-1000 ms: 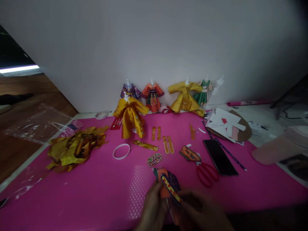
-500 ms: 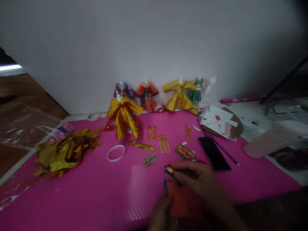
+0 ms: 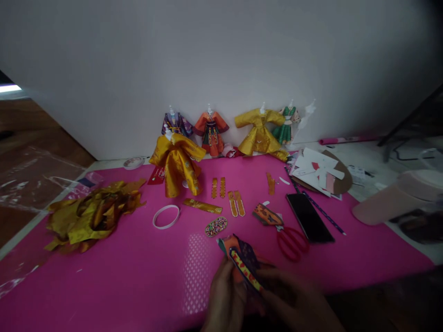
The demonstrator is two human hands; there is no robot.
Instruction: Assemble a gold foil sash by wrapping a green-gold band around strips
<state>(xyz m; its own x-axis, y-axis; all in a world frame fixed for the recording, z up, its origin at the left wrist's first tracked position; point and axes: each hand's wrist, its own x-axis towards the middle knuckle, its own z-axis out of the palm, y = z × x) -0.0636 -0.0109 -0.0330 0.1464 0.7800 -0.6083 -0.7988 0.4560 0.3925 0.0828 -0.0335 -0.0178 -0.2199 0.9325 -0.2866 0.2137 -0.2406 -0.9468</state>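
My left hand (image 3: 221, 295) is closed around a folded orange and purple piece (image 3: 228, 242) near the front edge; whether it is cloth or paper I cannot tell. Along its face lies a narrow yellow strip (image 3: 244, 269) with red marks and a dark border. The fingers of my right hand (image 3: 294, 295), somewhat blurred, grip the strip's lower end. Just beyond are an oval patterned piece (image 3: 216, 227) and red-handled scissors (image 3: 285, 234), their blades under a patterned orange scrap (image 3: 266, 214).
Small dressed doll forms stand by the wall, including a yellow robe (image 3: 178, 161) and an orange one (image 3: 212, 131). Golden scraps (image 3: 93, 214) heap at left beside a tape ring (image 3: 166, 226). A phone (image 3: 309, 219), pencil (image 3: 325, 212) and pink tumbler (image 3: 384, 198) are at right.
My right hand has come down and brought the yellow strip against the folded piece, which now shows its purple part. The red scissor handles, mostly covered before, are uncovered.
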